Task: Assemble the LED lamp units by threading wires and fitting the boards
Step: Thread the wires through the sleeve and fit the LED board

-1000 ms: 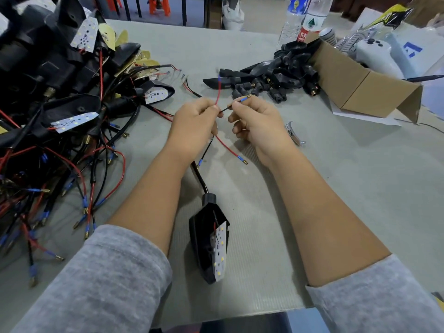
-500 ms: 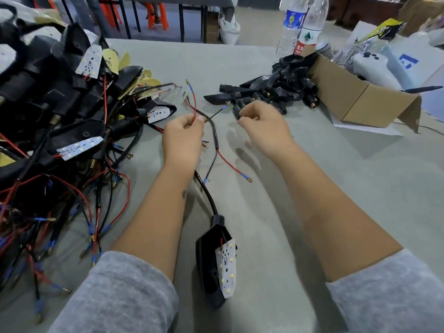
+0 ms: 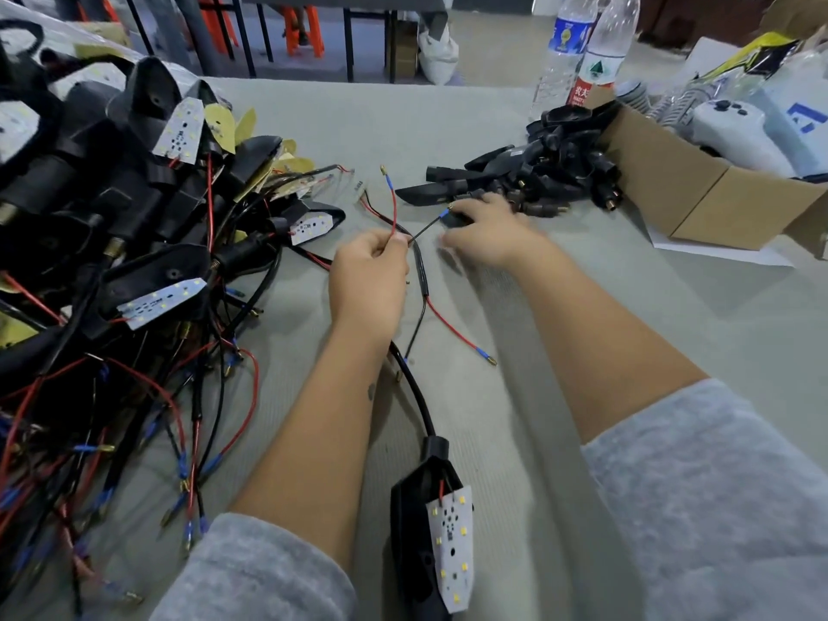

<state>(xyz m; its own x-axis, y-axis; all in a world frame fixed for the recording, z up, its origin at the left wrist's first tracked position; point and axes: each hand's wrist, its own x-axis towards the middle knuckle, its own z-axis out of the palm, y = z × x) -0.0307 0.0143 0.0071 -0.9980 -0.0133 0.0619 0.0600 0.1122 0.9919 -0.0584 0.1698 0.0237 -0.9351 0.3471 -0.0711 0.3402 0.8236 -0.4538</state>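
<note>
Lamp unit [image 3: 414, 531] lies near, on the grey table [image 3: 672, 333], its white LED board [image 3: 452, 549] facing up. Left hand [image 3: 367, 280] pinches red wire [image 3: 393, 208] and black wire [image 3: 425, 227]. Right hand [image 3: 488, 230] blurred — reaching into black housings [image 3: 537, 172], grip unclear. Far: bottles [image 3: 582, 51], cardboard box [image 3: 699, 190] cut off.

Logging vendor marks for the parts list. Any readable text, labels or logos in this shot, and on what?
Nothing reads in full.
Red-label bottle: white Chinese characters and a green triangular logo, too blurred to quote.
Blue-label bottle: yellow emblem, text too small to read.
White bag, far right: blue angular logo, no words legible.
LED board on the near lamp: no legible print.
</note>
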